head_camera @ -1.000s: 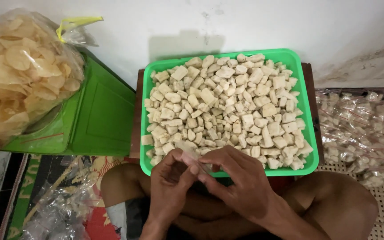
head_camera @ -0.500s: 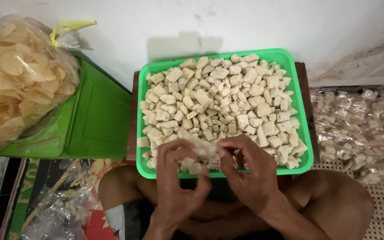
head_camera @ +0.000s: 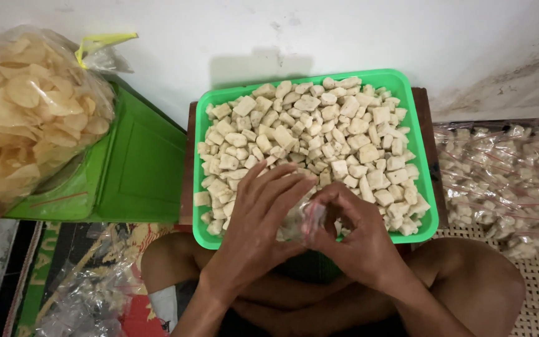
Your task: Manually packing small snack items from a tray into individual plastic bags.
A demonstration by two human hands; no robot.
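While both hands meet over the tray's (head_camera: 210,103) near edge, the left hand (head_camera: 260,218) and right hand (head_camera: 350,234) pinch a small bag (head_camera: 301,218); bagging looks underway, and sealing would need steady fingers.

Glossy green plastic tray (head_camera: 407,84); clear crinkly plastic bag (head_camera: 301,219); matt rough cubes (head_camera: 319,125)
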